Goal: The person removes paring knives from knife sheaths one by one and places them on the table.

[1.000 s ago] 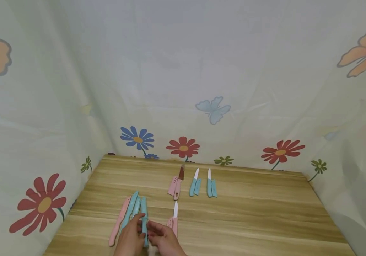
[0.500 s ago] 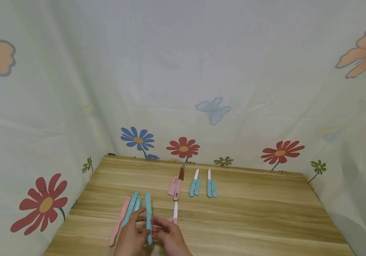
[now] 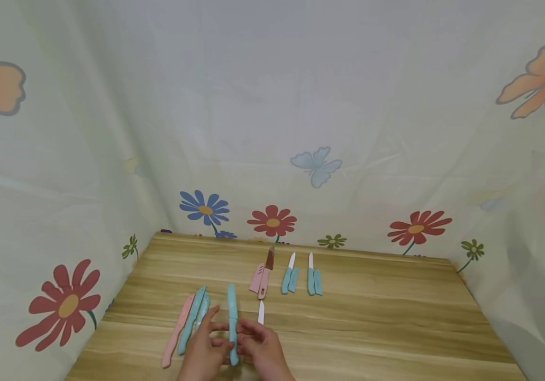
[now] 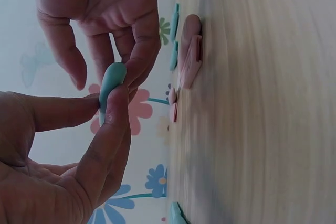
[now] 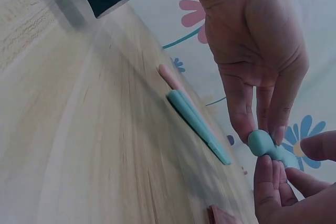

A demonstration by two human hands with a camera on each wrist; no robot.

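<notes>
In the head view a long teal knife in its sheath (image 3: 232, 325) stands upright in front of the person, lifted off the table. The left hand (image 3: 207, 346) pinches it low on the handle. The left wrist view shows thumb and fingertips on the teal handle (image 4: 110, 80). From the other side the right hand (image 3: 266, 350) touches the knife with its fingertips. One digit stays apart from the handle (image 5: 261, 142) in the right wrist view. Partly hidden behind the right hand lies a bare knife, its white blade (image 3: 261, 312) showing.
Left of the hands lie a pink sheathed knife (image 3: 177, 333), a teal one (image 3: 192, 320) and a shorter teal one (image 3: 203, 312). Farther back are a pink knife (image 3: 266, 275) beside its sheath (image 3: 256, 277) and two teal knives (image 3: 285, 283) beside theirs. Patterned cloth (image 3: 253, 132) surrounds the table.
Both hands have moved right with the teal knife, away from the other sheathed knives. The right hand now covers more of the bare knife and its pink handle.
</notes>
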